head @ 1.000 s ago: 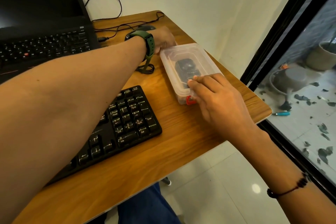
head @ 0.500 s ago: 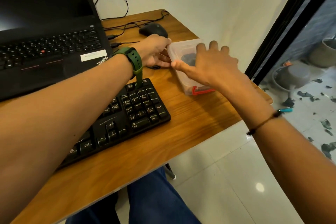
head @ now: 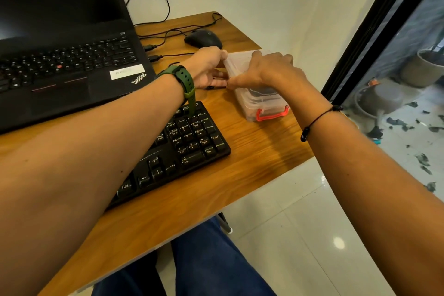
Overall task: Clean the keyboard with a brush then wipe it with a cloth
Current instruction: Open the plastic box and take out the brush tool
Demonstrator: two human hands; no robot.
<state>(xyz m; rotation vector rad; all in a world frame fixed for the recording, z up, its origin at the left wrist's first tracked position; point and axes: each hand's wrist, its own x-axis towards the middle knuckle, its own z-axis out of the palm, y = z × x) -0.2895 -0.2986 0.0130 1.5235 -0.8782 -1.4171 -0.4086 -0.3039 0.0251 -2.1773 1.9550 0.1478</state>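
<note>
On a wooden desk [head: 252, 163] set against a pale wall, a person seated in blue trousers [head: 211, 259] reaches both bare arms toward a clear plastic box [head: 262, 101] near the desk's right edge. Largest on the desk is an open black laptop [head: 60, 55], its screen dark, standing at the far left. Just in front of the laptop lies a black keyboard [head: 187, 146], its left half hidden under the left forearm, its number pad showing just left of the box. The box, shut with an orange latch [head: 272, 113] on its near end, holds something dark that cannot be made out through the lid. Pressed to the box's left side, the left hand [head: 209, 67] has its thumb at the far corner of the lid and its fingers curled low beside the wall, a green watch [head: 185, 81] on that wrist. Over the lid, the right hand [head: 269, 69] lies spread, thumb stretched to the left rim and almost meeting the left fingers; a thin black cord bracelet [head: 317, 120] circles its wrist. Behind the box rests a black mouse [head: 203, 38], with cables [head: 173, 31] trailing from the laptop's right side. Neither brush nor cloth can be picked out.
</note>
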